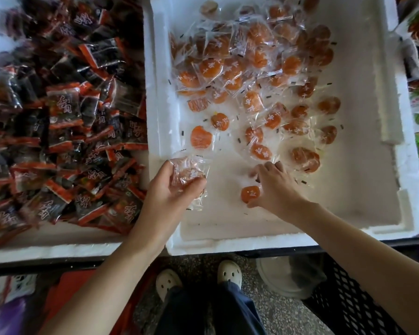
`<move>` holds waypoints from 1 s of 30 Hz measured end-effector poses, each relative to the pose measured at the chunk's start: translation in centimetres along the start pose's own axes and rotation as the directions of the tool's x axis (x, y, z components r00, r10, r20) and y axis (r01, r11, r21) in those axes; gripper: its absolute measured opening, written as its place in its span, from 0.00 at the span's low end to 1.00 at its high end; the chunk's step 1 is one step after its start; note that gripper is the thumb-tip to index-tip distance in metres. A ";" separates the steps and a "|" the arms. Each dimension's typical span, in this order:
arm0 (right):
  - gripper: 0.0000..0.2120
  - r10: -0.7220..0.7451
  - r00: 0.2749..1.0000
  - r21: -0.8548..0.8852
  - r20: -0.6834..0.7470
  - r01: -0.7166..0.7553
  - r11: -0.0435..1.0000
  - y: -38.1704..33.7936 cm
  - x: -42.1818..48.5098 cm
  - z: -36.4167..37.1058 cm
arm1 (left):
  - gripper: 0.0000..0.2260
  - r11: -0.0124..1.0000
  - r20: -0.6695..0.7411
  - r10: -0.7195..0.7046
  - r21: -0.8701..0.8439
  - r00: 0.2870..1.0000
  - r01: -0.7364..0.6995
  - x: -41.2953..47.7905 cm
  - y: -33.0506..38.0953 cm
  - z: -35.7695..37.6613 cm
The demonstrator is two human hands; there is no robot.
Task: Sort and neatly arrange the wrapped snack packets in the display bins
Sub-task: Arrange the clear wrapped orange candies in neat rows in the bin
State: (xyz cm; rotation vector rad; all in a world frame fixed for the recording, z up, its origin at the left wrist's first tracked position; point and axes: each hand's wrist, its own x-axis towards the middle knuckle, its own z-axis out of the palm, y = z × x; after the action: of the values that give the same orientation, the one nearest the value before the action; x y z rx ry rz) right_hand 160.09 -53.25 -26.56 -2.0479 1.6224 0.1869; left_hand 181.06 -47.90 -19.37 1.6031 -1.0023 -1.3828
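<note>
Honestly, my left hand (171, 191) gripped stacked packets (188, 174); adding another from under my flat, spread right hand (275, 187) risked spilling them

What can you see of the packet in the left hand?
The packet is a clear, crinkled plastic wrapper with white printed characters over a round orange snack. The left hand grips it, thumb and fingers curled round it, over the near left corner of the white foam bin. More wrapper shows below the fingers, perhaps a second packet.
</note>
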 end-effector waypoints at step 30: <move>0.05 -0.246 0.921 0.350 0.302 0.133 0.927 -9.0 4.3 0.5 | 0.10 1.000 -0.100 -0.003 0.013 0.995 0.005 -2.9 -0.7 -5.9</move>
State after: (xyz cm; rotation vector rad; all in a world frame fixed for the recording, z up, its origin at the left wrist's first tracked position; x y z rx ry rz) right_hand 169.83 -55.40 -26.02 -1.7890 1.1465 0.1803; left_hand 186.72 -44.60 -18.33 1.6684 -0.9514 -1.2876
